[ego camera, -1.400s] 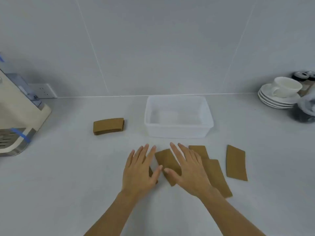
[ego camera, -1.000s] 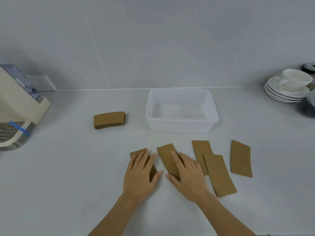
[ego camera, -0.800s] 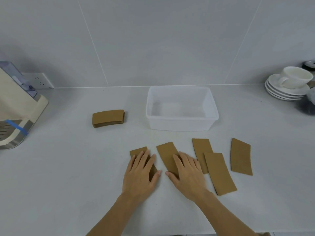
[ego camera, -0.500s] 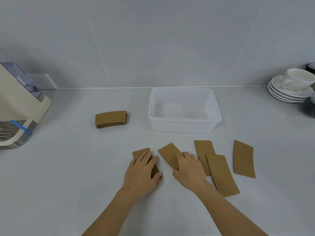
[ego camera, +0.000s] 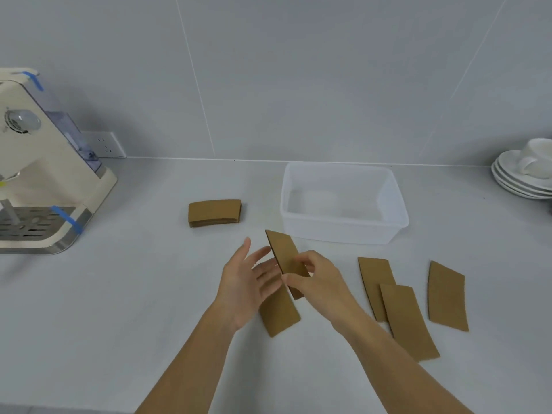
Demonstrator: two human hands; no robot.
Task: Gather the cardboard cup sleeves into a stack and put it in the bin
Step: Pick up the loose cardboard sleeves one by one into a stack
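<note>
Bin [ego camera: 397, 201]: clear plastic, empty, at the back of the desk [ego camera: 119, 309]; every place below is read from it.
Right hand [ego camera: 321, 282]: just in front of the bin's left front corner, fingers [ego camera: 294, 277] pinched together on a lifted sleeve [ego camera: 285, 253], gripping near its middle.
Lifted sleeve: off the desk, tilted on edge, long axis running from the bin's near-left corner back toward the person.
Left hand [ego camera: 248, 282]: just left of the right hand, palm up and turned toward the lifted sleeve, fingers spread apart, holding nothing that I can see.
Flat sleeve [ego camera: 279, 312]: on the desk under and between the two hands, long axis also pointing away from the bin.
Loose sleeves: two overlapping [ego camera: 391, 297] and one alone [ego camera: 446, 295], flat in front of the bin's right half, well right of the right hand.
Small stack [ego camera: 214, 213]: left of the bin, long axis parallel to its front wall.
Relation that matters: the flat sleeve lies directly below the lifted one and roughly in line with it, so the right hand is nearest; probably a short lowering stacks them.
Progress: early, by my reading; nothing in the bin.
</note>
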